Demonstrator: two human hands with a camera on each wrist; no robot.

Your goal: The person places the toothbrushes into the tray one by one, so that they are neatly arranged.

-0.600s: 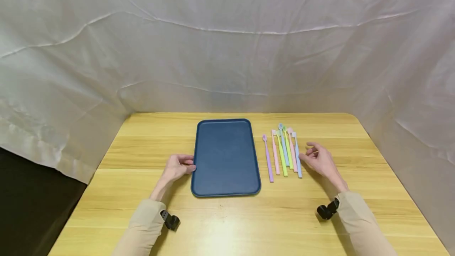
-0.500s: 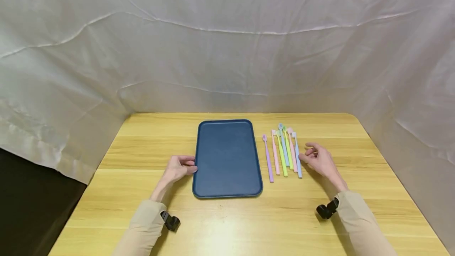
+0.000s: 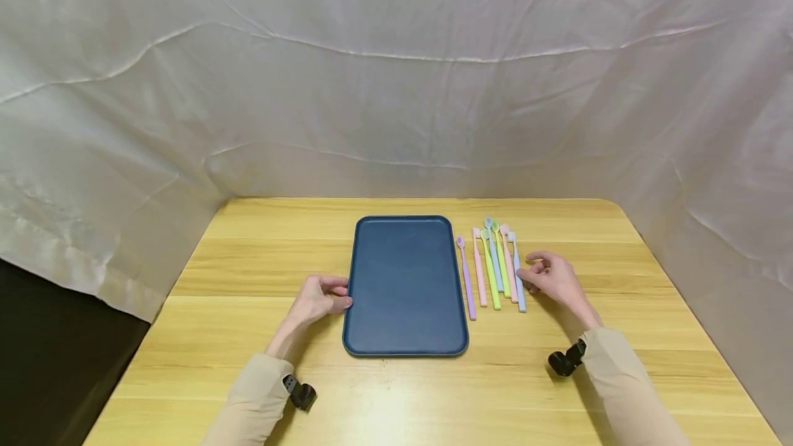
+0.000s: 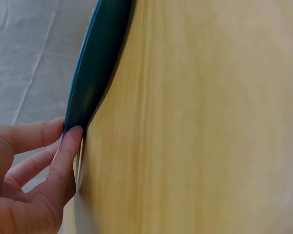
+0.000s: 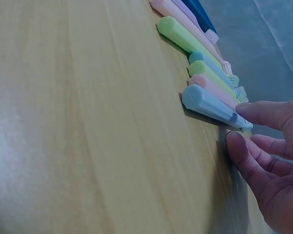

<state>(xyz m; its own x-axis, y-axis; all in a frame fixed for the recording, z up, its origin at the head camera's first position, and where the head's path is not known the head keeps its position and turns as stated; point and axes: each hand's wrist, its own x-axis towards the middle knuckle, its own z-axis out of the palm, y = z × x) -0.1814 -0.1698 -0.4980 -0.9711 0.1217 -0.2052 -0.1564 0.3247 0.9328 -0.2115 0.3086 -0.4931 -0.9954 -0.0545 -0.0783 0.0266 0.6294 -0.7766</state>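
In the head view a dark blue rectangular tray [image 3: 405,286] lies flat at the middle of the table. My left hand [image 3: 317,298] pinches its left rim between thumb and finger; the left wrist view shows this rim [image 4: 95,63] between the digits. Just right of the tray several pastel toothbrushes [image 3: 489,270] lie side by side, the purple one [image 3: 467,281] nearest it. My right hand [image 3: 554,281] is at the rightmost blue toothbrush [image 3: 519,288]. In the right wrist view one fingertip overlaps this brush; whether it touches is unclear. Its fingers are loosely bent, holding nothing.
The light wooden table [image 3: 260,239] carries everything. Grey-white cloth [image 3: 396,88] hangs behind it and along both sides. Each forearm wears a small black camera, on the left [image 3: 300,391] and on the right [image 3: 565,362]. The tray's right edge is close to the purple toothbrush.
My left hand has moved the tray to the right and slightly nearer, so the gap to the purple toothbrush has narrowed. The right hand has shifted slightly left over the blue toothbrush.
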